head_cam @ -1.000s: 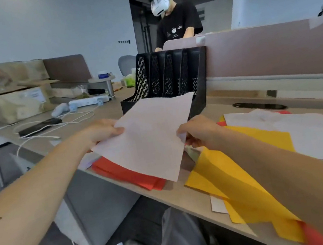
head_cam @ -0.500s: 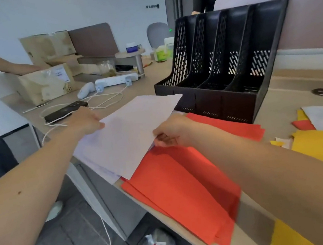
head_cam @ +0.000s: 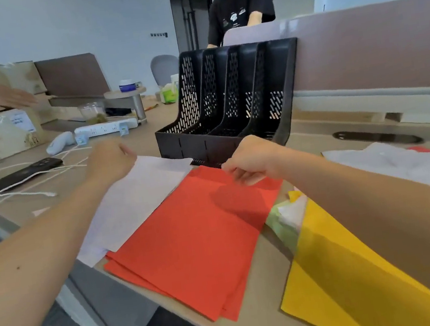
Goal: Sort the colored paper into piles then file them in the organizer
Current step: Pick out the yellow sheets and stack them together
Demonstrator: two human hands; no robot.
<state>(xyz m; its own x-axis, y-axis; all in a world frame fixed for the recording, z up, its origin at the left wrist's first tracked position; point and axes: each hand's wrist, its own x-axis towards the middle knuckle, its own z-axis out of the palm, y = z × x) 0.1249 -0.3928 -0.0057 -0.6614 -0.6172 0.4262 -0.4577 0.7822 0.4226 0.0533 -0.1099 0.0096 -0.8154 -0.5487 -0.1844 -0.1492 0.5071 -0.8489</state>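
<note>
The desk [head_cam: 274, 259] carries a black organizer [head_cam: 227, 100] toward its far edge. A red paper pile [head_cam: 192, 249] overhangs the near edge, with white sheets [head_cam: 136, 201] at its left (edges overlapping). Yellow sheets [head_cam: 336, 284] lie right; phone [head_cam: 27, 172] and power strip [head_cam: 105, 128] lie far left.

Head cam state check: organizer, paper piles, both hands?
organizer: upright, visible slots empty
red pile: lying flat, loosely fanned, not filed
white pile: lying flat beside red pile
yellow sheets: lying loose, not filed
left hand: at white pile's far corner, blurred, grip unclear
right hand: above red pile, fingers loosely curled, holding nothing
</note>
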